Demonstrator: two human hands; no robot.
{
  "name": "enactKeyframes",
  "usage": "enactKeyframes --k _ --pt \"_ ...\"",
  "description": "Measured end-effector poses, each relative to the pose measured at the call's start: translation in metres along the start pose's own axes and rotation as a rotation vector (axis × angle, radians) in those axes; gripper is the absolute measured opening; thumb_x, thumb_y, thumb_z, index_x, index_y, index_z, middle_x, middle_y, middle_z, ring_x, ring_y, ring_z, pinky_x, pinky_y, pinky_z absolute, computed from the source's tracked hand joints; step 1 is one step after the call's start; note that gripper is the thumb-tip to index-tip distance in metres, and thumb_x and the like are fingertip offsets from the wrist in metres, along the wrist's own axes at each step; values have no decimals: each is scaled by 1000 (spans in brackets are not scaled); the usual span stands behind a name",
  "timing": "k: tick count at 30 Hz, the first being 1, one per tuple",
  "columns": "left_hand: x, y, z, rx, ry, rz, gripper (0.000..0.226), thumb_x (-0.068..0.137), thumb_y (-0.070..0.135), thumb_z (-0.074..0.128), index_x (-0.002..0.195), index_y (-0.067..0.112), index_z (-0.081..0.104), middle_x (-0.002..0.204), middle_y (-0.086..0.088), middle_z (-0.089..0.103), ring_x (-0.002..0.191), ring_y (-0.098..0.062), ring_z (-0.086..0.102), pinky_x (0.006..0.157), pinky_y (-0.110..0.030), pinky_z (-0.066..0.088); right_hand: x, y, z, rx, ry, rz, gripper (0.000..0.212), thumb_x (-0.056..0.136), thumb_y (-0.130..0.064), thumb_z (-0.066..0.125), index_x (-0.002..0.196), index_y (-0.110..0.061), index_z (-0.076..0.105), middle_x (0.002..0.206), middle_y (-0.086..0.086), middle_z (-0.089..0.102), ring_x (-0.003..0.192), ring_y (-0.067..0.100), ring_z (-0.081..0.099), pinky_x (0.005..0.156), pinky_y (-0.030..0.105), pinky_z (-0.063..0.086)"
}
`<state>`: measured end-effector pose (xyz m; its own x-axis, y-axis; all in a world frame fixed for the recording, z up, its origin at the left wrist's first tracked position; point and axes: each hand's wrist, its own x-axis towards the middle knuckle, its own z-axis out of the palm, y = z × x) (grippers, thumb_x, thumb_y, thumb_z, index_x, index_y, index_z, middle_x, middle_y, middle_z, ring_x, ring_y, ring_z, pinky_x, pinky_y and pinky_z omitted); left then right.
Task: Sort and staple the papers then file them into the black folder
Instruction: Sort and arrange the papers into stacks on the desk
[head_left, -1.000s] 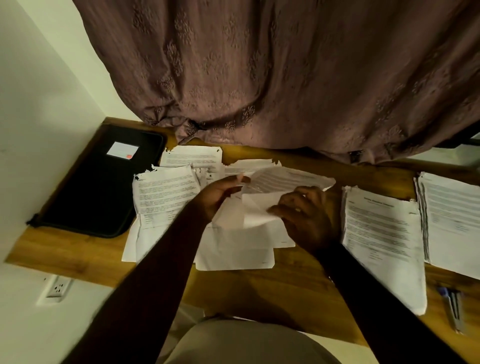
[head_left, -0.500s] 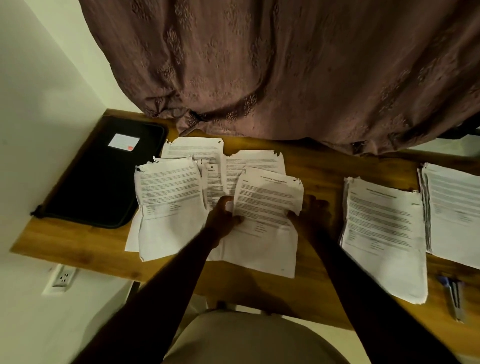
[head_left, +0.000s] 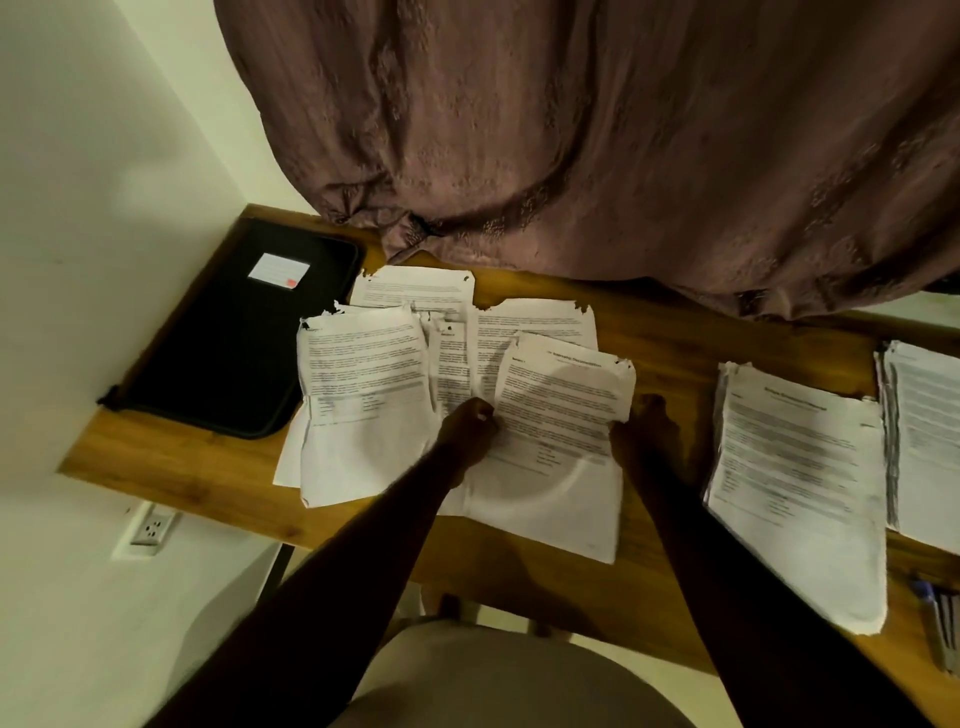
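Mid-sort: your left hand (head_left: 470, 427) pinches the sheet (head_left: 563, 400), right hand's (head_left: 647, 428) grip I can't tell; next, match it to a stack (head_left: 795, 467).

Colours before you
You see a black folder (head_left: 218, 364) at left, white black-printed papers (head_left: 363, 374), brown wood-grain desk (head_left: 670, 338), mauve flower-patterned curtain (head_left: 571, 156).

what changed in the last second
The top sheet, held up and curled between both hands a second ago, now lies flat, print up, on the loose papers. The left hand pinches its left edge, the right hand is at its right edge. The black folder and the stacks are unmoved.
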<state>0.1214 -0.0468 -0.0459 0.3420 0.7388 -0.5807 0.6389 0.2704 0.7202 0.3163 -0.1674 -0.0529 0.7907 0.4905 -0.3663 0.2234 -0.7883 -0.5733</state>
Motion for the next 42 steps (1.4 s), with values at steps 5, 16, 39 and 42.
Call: enactKeyframes --k 5,16,39,42 --pt "-4 7 -7 -125 75 -27 14 97 13 53 97 11 67 88 -12 73 72 -23 69 71 -42 64 -4 -5 -21 -94 133 -152 25 106 -24 44 116 -8 61 114 11 66 99 26 62 88 37 53" --pt "10 -39 -130 259 795 -36 39 91 17 64 127 9 50 131 -18 49 121 -36 48 98 -44 51 2 -15 -19 506 -136 -267 38 96 -50 53 117 -21 67 95 -5 71 90 18 69 80 42 53" --pt "41 -54 -208 177 835 -105 19 97 25 59 111 13 63 122 -11 58 112 -28 57 93 -40 50 -3 -77 64 708 -328 -277 42 88 -46 69 119 -19 68 120 4 70 114 25 65 91 49 56" --pt "25 -37 -210 26 840 63 17 98 25 56 114 18 51 110 -3 60 96 -19 63 83 -36 56 3 -80 61 723 -307 -256 20 99 -18 59 117 -18 68 116 2 71 111 22 66 84 38 59"
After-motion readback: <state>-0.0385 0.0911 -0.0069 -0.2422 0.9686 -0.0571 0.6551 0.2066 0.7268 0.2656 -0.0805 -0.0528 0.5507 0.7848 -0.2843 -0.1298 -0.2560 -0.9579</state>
